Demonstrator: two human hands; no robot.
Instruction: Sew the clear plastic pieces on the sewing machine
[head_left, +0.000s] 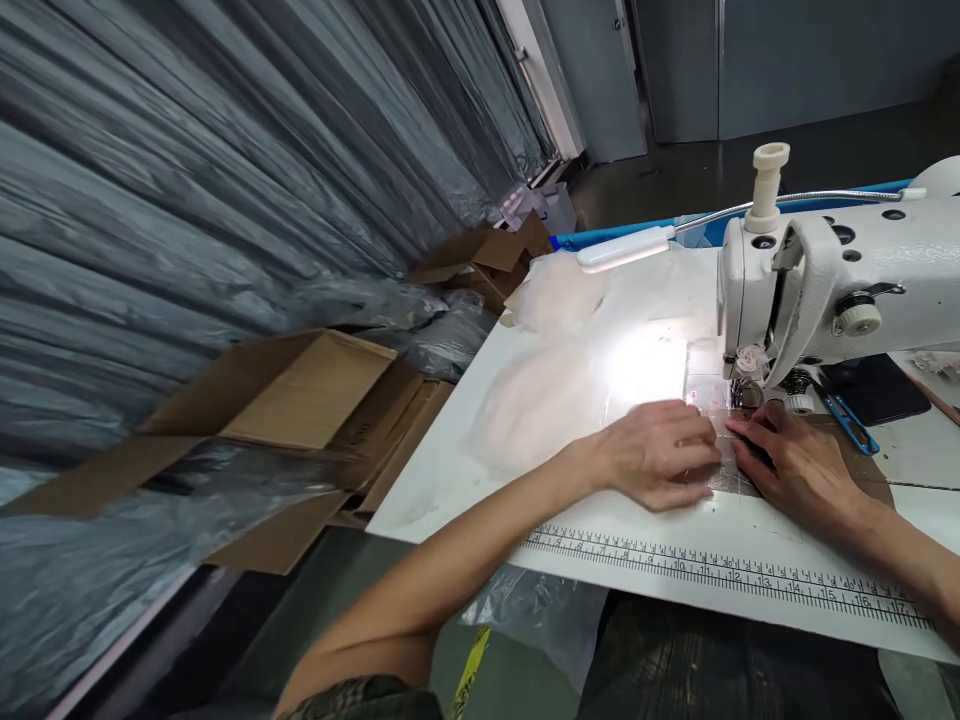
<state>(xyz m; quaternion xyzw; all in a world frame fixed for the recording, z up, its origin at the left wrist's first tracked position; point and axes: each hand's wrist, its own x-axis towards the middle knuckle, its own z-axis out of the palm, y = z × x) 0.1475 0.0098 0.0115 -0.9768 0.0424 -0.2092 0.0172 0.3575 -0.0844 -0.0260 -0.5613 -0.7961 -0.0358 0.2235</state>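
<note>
A white sewing machine [817, 280] stands at the right, its needle and presser foot [744, 393] lit by a small lamp. My left hand [664, 455] lies on the machine bed left of the foot, palm down, fingers slightly bent and reaching over a piece of pale sheer fabric [731, 478]. Just in front of the presser foot, my right hand [799, 465] has its thumb and index finger close together at the fabric's edge. The fingers partly cover the cloth. Two soft heaps of pale pink sheer fabric [536, 400] rest on the tabletop to the left.
A printed ruler strip [720, 572] runs along the table's front edge. Blue thread snips [851, 420] and a black phone-like slab [877, 390] lie right of the needle. The lamp [626, 248] hangs over the back. Open cardboard boxes [307, 390] stand left, by a grey curtain [187, 180].
</note>
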